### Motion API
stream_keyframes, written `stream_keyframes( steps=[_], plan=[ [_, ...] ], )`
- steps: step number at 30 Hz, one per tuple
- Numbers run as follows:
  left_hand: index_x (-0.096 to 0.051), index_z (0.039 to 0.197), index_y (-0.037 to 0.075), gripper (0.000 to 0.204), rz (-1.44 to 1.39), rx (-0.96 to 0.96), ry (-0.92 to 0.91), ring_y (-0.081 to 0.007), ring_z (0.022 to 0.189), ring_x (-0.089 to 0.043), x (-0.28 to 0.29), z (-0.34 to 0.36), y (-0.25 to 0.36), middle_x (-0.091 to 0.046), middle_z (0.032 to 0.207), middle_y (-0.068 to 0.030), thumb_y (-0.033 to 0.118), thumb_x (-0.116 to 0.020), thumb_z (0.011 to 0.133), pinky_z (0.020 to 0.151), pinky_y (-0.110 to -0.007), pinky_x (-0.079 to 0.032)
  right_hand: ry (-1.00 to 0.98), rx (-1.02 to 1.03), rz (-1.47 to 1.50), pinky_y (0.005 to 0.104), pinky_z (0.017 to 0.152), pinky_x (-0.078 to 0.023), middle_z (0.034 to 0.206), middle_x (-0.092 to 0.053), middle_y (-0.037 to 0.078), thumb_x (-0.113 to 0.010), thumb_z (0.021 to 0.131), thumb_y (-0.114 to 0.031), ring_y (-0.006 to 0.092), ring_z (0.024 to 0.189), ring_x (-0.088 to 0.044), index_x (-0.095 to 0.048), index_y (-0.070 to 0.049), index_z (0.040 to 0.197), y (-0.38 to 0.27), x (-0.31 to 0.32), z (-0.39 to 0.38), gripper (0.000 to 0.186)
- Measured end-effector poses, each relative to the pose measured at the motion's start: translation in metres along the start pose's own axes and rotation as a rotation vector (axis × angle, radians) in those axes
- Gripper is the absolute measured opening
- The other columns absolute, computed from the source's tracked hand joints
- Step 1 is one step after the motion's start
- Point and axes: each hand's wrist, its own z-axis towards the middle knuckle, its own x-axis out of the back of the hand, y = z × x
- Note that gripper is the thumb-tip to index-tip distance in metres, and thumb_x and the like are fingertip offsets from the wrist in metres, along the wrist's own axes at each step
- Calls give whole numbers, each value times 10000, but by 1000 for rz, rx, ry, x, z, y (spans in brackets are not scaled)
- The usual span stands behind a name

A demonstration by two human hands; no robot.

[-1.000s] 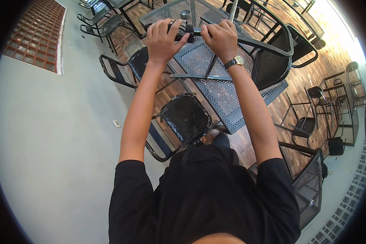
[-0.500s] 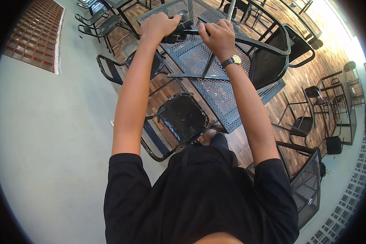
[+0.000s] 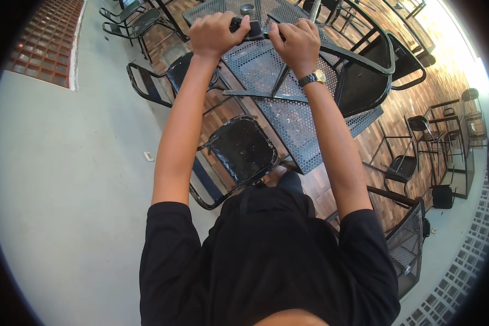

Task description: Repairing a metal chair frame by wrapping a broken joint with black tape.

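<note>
Both arms stretch forward over a perforated metal table (image 3: 261, 60). A metal-framed chair (image 3: 364, 98) with a black seat lies tipped over on it. My left hand (image 3: 214, 35) is closed around a black piece (image 3: 252, 31) at the chair's raised bar; its exact shape is hidden under the fingers. My right hand (image 3: 298, 43), with a watch at the wrist, grips the dark metal chair frame (image 3: 345, 52) just right of that piece. A small metal bowl (image 3: 246, 9) stands on the table beyond my hands.
A black chair (image 3: 242, 149) stands directly below the near table edge, another (image 3: 176, 76) to the left. A pale wall (image 3: 81, 179) with a brick lattice opening (image 3: 46, 43) runs along the left. More chairs (image 3: 399, 168) and a mesh-topped table (image 3: 405, 244) are at right.
My left hand rolled down off the top of the black piece, uncovering it, then came back around it. It now sits slightly farther forward and left. My right hand keeps its grip.
</note>
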Motion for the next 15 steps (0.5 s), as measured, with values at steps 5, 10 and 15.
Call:
stream_keyframes(
  steps=[5,10,15],
  plan=[
    [-817,944,104,632,18,315,-574,-407,843,-749,18,36,10,-763,876,-214,644,-489,939,753,-491,-595,29,29,-25,382,850,-516,601,-627,-10,-696,922,-279,216,642,-581,-640,-136,629,6,-3,-2,331],
    [-795,787,97,428,-18,53,-59,-349,672,-706,-1,7,16,-705,691,-111,468,-626,915,648,-486,-536,-13,33,-52,369,809,-516,641,-661,-24,-702,927,-271,200,651,-586,-692,-135,684,5,1,-2,279],
    [-702,1120,160,326,38,-113,270,-252,1054,-588,-13,-26,30,-635,1082,-27,428,-681,935,957,-446,-411,-57,24,-66,355,783,-517,676,-687,-34,-714,931,-255,188,663,-594,-735,-128,738,7,5,-2,232]
  ],
)
